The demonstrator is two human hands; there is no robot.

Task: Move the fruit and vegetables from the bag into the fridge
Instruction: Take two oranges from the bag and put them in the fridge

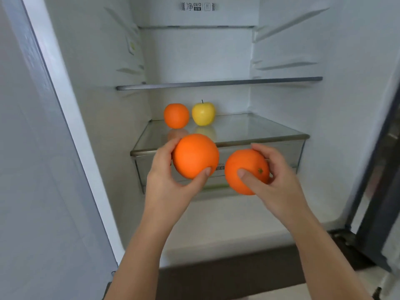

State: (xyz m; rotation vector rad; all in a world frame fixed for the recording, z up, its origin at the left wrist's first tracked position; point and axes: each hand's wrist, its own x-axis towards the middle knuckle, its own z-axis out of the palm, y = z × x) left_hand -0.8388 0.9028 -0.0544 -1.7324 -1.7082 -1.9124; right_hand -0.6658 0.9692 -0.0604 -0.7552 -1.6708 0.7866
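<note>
Fridge (pixel 281 50): standing open, its white walls ribbed with shelf rails on both sides.
Upper shelf (pixel 218 83): lying across the cavity with nothing showing on it.
Glass shelf (pixel 259 128): sitting over a clear drawer (pixel 287 154), and carrying fruit at its back left.
In the way: the two held oranges are hanging in front of the glass shelf's front edge and the drawer face; the shelf's front and right part is lying bare.
Left hand (pixel 166 180): gripping a large orange (pixel 195 155), thumb under its lower right, fingers wrapping behind its left side.
Right hand (pixel 279 182): gripping a second orange (pixel 246 171), thumb pressing on its front, fingers curling over the top and right.
Held oranges: sitting near each other, not touching, the left one higher.
Count, oranges: three, two in the hands and one small orange (pixel 176 115) resting on the glass shelf.
Count, apples: one yellow apple (pixel 203 113), standing just beside the small orange, to its right.
Pointing: the second orange's stem end is facing the camera and slightly right; the apple's stem is pointing straight up; the large orange's stem end is hidden, so its axis cannot be told.
</note>
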